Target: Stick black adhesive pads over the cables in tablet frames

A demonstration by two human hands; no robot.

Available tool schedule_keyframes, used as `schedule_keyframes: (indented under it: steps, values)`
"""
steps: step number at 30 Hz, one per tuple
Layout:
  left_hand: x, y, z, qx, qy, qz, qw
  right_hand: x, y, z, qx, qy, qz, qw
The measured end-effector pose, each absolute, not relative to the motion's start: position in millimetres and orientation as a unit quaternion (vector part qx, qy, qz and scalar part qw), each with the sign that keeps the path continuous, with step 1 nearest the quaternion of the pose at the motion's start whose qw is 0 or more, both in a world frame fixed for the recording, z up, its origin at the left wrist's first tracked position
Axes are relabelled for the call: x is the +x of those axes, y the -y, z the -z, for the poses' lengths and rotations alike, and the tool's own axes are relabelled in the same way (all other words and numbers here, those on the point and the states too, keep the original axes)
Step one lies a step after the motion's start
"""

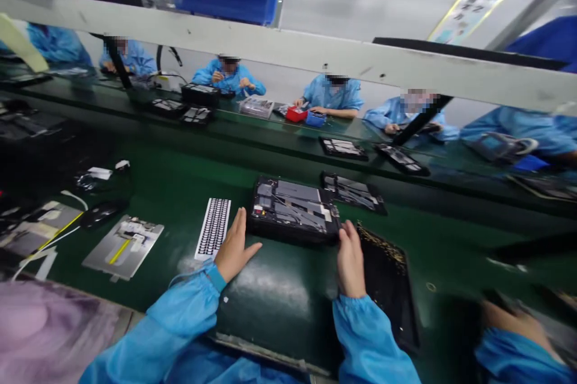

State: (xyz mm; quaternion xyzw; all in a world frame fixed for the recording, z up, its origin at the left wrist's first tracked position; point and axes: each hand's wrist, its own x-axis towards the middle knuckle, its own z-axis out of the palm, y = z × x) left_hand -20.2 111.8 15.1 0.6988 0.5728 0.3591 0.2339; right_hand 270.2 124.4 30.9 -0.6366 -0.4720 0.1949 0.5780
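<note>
An open black device chassis [293,210], its grey boards and parts showing, lies on the green belt [279,288] in front of me. My left hand [234,247] lies flat with spread fingers at the chassis's left near corner, touching its edge. My right hand [350,258] rests with its fingertips against the right near corner. Neither hand holds anything. A white sheet of small black pads [213,228] lies just left of my left hand. A black flat cover [387,282] sits under and right of my right wrist.
A grey plate with yellow tape [124,246] and a black mouse-like object [100,213] lie to the left. Another open chassis [354,192] sits behind. Several workers in blue coats sit across the far belt [288,131]. Another person's hand [509,319] is at lower right.
</note>
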Motion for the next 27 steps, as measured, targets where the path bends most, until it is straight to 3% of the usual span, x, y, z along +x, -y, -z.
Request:
schedule_keyframes:
  steps: [5,10,13,23,27]
  values:
    - [-105.6,-67.0,-21.0,0.746,-0.578,-0.287,0.163,229.8,-66.3,-44.0,-0.578,0.556,-0.098,0.59]
    - [-163.1,-70.1,-6.9,0.766,-0.57,-0.238,0.178,123.2,-50.5,-38.1,-0.398,0.792,-0.29,0.361]
    - [-165.2,-71.6,1.6,0.771,-0.568,-0.232,0.171,69.3,-63.6,-25.9,-0.366,0.846,-0.279,0.271]
    - [-175.8,-81.3,19.4,0.776,-0.561,-0.255,0.137,12.0,-97.7,-10.1,-0.4,0.883,-0.18,0.169]
    - [-180.6,-91.2,29.7,0.772,-0.546,-0.303,0.117,35.5,-100.8,-35.8,-0.329,0.917,-0.176,0.144]
